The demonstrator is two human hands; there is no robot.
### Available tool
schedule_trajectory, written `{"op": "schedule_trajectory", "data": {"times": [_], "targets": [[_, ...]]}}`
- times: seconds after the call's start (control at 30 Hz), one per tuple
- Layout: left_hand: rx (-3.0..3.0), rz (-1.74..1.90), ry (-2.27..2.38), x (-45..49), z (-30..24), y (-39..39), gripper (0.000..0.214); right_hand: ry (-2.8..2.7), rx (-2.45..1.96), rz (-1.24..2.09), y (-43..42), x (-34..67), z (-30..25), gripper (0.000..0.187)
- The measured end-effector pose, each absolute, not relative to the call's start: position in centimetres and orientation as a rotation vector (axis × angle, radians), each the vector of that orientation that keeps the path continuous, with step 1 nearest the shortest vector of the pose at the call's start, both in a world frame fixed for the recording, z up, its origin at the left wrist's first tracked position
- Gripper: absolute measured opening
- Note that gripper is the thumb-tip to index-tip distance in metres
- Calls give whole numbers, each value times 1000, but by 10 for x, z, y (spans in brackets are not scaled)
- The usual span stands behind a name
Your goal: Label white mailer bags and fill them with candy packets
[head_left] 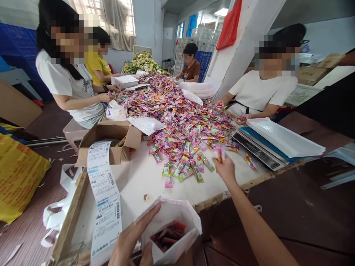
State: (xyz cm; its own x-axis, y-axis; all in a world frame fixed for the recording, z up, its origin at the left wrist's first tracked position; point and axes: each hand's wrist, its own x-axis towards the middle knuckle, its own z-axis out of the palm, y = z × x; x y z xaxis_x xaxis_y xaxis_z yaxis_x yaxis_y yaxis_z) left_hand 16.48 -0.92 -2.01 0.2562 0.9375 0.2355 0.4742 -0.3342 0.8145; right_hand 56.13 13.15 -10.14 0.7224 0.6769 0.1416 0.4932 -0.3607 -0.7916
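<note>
My left hand (131, 238) grips a white bag (191, 221) by its side, thumb inside the mouth and fingers outside. The bag's mouth faces up, and several dark red packets (169, 236) lie within it. Above the table's near edge, my right hand (226, 170) is closed around small candy packets (221, 154), slightly blurred. Close to it, loose pink and green packets (184, 168) lie at the front of a large heap of candy packets (177, 118) that spreads far back across the white table (138, 188).
A strip of printed labels (104, 199) hangs over an open cardboard box (111, 129) at the left. At the right, a scale (257, 147) carries stacked white bags (284, 136). Several people sit around the table. A yellow bag (20, 177) stands on the floor.
</note>
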Motion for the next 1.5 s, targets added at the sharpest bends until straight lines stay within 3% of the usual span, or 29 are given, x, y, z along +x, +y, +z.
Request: {"op": "schedule_trajectory", "data": {"times": [0.27,0.37,0.6,0.83,0.97,1.17,1.3,1.5], "targets": [[2088,924,1184,157,-15,-27,71,-913,-2221,615,153,533,-118,25],[2119,842,1137,149,-14,-33,77,-915,-2087,700,145,540,-109,25],[2253,763,910,135,-17,-34,84,-857,-1634,971,111,514,-81,50],[2196,697,955,137,-19,-36,84,-826,-1315,1318,62,463,-28,37],[2176,629,984,138,-21,-40,84,-806,-1360,1264,46,442,-28,41],[2156,704,1024,135,-17,-47,83,-885,-1398,955,39,430,-84,49],[2145,693,1052,131,-21,-51,81,-924,-1511,1093,35,427,-106,53],[2024,689,1103,142,-27,-42,78,-760,-1473,1254,33,425,-92,57]]}}
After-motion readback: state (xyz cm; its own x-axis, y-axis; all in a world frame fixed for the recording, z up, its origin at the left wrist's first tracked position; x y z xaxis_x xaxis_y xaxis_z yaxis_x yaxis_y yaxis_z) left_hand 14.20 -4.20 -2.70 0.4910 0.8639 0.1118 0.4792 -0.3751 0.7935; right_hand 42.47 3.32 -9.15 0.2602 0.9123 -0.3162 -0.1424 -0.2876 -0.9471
